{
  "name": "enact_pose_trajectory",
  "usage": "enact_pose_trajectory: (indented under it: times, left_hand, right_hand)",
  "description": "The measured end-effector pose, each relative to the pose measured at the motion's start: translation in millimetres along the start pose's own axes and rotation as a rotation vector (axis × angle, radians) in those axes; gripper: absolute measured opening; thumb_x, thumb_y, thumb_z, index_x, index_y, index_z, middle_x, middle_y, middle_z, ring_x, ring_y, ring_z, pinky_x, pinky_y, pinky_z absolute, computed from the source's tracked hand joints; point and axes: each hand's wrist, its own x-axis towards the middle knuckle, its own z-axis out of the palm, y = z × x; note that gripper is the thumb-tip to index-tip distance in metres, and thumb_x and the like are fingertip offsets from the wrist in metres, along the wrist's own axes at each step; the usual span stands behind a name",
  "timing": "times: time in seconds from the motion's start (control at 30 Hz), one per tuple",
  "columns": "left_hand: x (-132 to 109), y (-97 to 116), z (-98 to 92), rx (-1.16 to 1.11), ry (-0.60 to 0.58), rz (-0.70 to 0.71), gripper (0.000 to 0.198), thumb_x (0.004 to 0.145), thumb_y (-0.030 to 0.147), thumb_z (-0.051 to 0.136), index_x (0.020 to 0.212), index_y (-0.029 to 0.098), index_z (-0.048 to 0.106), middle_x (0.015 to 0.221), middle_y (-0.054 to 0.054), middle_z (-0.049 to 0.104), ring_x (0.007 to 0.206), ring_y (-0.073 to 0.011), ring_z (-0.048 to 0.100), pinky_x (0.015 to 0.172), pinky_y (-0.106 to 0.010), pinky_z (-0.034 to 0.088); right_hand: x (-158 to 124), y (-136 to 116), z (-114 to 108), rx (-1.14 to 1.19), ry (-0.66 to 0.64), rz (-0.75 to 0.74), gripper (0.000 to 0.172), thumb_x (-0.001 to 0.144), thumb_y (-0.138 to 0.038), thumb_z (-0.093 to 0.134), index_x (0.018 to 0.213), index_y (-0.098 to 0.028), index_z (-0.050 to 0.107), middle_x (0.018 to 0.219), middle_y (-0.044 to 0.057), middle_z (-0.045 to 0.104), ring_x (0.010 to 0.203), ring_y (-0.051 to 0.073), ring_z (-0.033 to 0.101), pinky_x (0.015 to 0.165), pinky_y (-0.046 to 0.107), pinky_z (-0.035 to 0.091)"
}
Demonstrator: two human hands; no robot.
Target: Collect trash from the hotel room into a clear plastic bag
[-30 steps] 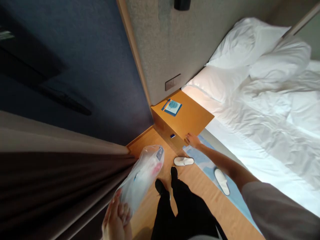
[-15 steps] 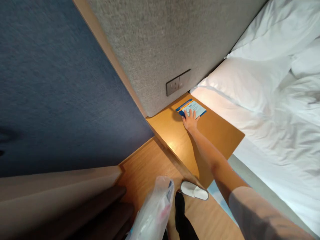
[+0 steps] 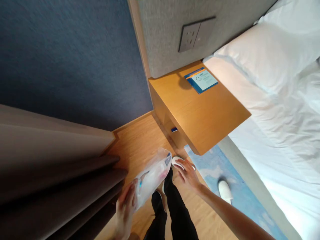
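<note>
Seen from the person's head, looking down, both hands meet low in the frame, just left of centre at the bottom. The left hand (image 3: 126,208), at lower left, has its grip closed around the bottom end of a clear plastic bag (image 3: 152,178), with the fingers wrapped up its side. The bag's long axis slants from that hand up and to the right, and its pale contents show faint pink and blue marks that are too blurred to identify. The bag's top end stops just beside the right hand (image 3: 187,175), which is at lower centre. Its spread fingers (image 3: 180,165) lie over a white slipper (image 3: 176,160) on the wooden floor (image 3: 142,143), mostly hiding it, though the pictures cannot show whether that grip has closed on it. This slipper lies next to the toe of the person's black trousers (image 3: 172,203), and the right hand is far nearer to it than the left. The right forearm (image 3: 225,206) stretches in from the lower right edge, angled up and left. A second white slipper (image 3: 224,191) lies on a pale blue rug (image 3: 212,166) to the right. Above, a wooden bedside table (image 3: 200,116) carries a blue-edged card (image 3: 201,80), beside a white bed (image 3: 275,110).
</note>
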Motion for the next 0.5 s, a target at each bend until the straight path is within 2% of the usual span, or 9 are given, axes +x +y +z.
enact_pose_trajectory:
  times: [0.07,0.13,0.2,0.3,0.4,0.47,0.5]
  left_hand:
    - [26.5,-19.5,12.3,-0.02,-0.097,0.066,0.053,0.06,0.052,0.082,0.1,0.018,0.072,0.064,0.002,0.054,0.056,-0.0075,0.047,0.049,-0.015,0.038]
    - [57.8,-39.6,23.3,-0.065,-0.149,0.151,0.054,0.063,0.052,0.08,0.1,0.014,0.07,0.052,0.008,0.033,0.045,-0.0038,0.027,0.042,-0.015,0.024]
    - [93.8,-61.4,30.9,-0.118,-0.151,0.21,0.053,0.065,0.051,0.079,0.099,0.012,0.068,0.052,0.009,0.024,0.045,-0.003,0.02,0.041,-0.014,0.018]
    - [152.5,-94.4,38.0,-0.158,-0.152,0.256,0.05,0.065,0.046,0.078,0.1,0.012,0.066,0.054,0.009,0.025,0.045,-0.0029,0.022,0.04,-0.014,0.018]
    - [205.5,-119.0,44.3,-0.183,-0.187,0.325,0.047,0.064,0.041,0.079,0.098,0.012,0.065,0.054,0.01,0.025,0.043,-0.0026,0.021,0.038,-0.013,0.018]
    - [230.1,-126.7,46.4,-0.205,-0.218,0.381,0.045,0.063,0.039,0.079,0.096,0.012,0.065,0.054,0.01,0.025,0.043,-0.0024,0.021,0.037,-0.013,0.019]
    - [238.1,-128.1,45.9,-0.212,-0.232,0.399,0.044,0.064,0.038,0.079,0.096,0.013,0.065,0.054,0.01,0.024,0.043,-0.0024,0.021,0.037,-0.013,0.019]
  right_hand:
    - [-20.1,17.8,65.9,0.028,-0.194,0.182,0.045,0.092,-0.019,0.039,0.132,-0.032,0.054,0.139,0.004,0.053,0.132,0.022,0.045,0.114,0.041,0.03]
    - [-16.3,55.9,130.3,-0.012,-0.342,0.431,0.046,0.088,-0.017,0.046,0.133,-0.025,0.053,0.139,0.009,0.051,0.129,0.025,0.047,0.109,0.041,0.035]
    - [-1.7,103.2,189.5,-0.073,-0.397,0.623,0.054,0.084,-0.018,0.054,0.137,-0.017,0.046,0.14,0.017,0.047,0.128,0.03,0.047,0.105,0.043,0.037]
    - [14.6,165.6,262.4,-0.115,-0.401,0.767,0.069,0.077,-0.024,0.065,0.139,-0.009,0.04,0.137,0.024,0.047,0.125,0.037,0.048,0.099,0.049,0.039]
    - [11.6,203.2,310.2,-0.092,-0.334,0.747,0.068,0.07,-0.023,0.073,0.131,-0.009,0.048,0.135,0.023,0.048,0.126,0.036,0.048,0.099,0.044,0.04]
    - [6.4,217.2,321.8,-0.057,-0.274,0.658,0.057,0.065,-0.018,0.076,0.119,-0.013,0.058,0.13,0.018,0.053,0.125,0.032,0.049,0.098,0.035,0.041]
    - [6.5,222.2,319.4,-0.036,-0.24,0.602,0.048,0.064,-0.015,0.075,0.111,-0.015,0.062,0.124,0.015,0.058,0.12,0.029,0.053,0.095,0.031,0.042]
